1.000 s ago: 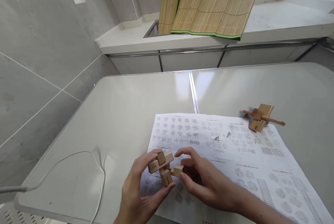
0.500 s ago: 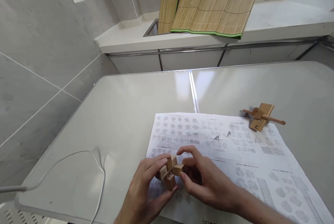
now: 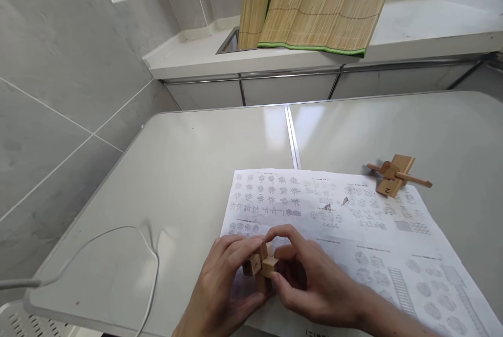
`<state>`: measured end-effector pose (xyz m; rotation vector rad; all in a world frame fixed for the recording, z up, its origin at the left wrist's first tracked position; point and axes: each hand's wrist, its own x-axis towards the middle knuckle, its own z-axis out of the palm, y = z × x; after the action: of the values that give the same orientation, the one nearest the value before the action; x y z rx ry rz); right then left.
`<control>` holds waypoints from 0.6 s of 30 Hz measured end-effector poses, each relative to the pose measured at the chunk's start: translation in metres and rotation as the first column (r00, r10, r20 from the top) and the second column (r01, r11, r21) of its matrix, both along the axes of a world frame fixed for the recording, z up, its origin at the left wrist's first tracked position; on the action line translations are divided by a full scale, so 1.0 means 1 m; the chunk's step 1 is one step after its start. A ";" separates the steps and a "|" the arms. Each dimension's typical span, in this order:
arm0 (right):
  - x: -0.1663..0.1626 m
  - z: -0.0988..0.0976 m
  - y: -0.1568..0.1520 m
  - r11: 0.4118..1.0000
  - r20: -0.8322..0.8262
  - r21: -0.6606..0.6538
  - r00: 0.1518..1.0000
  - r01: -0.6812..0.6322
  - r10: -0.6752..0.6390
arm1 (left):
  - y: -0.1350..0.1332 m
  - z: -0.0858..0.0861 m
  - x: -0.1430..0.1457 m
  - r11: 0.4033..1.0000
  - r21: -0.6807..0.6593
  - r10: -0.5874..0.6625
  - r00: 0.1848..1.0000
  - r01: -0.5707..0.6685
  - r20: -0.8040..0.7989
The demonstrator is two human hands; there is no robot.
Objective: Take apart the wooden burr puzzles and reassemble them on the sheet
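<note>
A small wooden interlocking block puzzle (image 3: 260,265) is held between both hands just above a printed instruction sheet (image 3: 346,232). My left hand (image 3: 218,290) wraps its fingers over the puzzle's left side and top. My right hand (image 3: 314,279) pinches the puzzle's right side with thumb and forefinger. Part of the puzzle is hidden by the fingers. A second wooden puzzle (image 3: 395,177), a flat block crossed by a thin stick, lies on the sheet's far right corner, away from both hands.
The grey table (image 3: 204,169) has a seam down its middle. A white cable (image 3: 118,237) loops across its left side near the edge. Behind the table runs a white counter (image 3: 412,28) with a bamboo mat (image 3: 314,1) leaning on it.
The puzzle has been turned and drawn closer between the hands. Both hands have closed in tighter around it and sit slightly lower over the sheet.
</note>
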<state>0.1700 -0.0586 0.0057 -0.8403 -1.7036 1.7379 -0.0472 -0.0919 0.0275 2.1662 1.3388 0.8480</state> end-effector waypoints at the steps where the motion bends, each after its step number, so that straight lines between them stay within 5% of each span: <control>1: 0.000 0.000 0.000 1.000 -0.006 -0.003 1.000 -0.007 0.007 | 0.000 0.000 0.000 1.000 -0.002 -0.007 1.000 0.007 0.008; 10: 0.007 0.002 0.004 0.997 0.018 0.072 1.000 -0.002 0.001 | -0.004 -0.004 -0.004 0.993 0.062 0.092 0.984 -0.102 0.152; 18: 0.005 0.008 0.009 0.989 0.049 0.137 0.998 -0.054 0.048 | -0.009 -0.002 -0.005 0.994 -0.011 0.104 0.936 -0.107 0.336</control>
<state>0.1747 -0.0497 0.0138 -0.7862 -1.8666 1.6233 -0.0521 -0.1011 0.0257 1.8588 1.2832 1.2046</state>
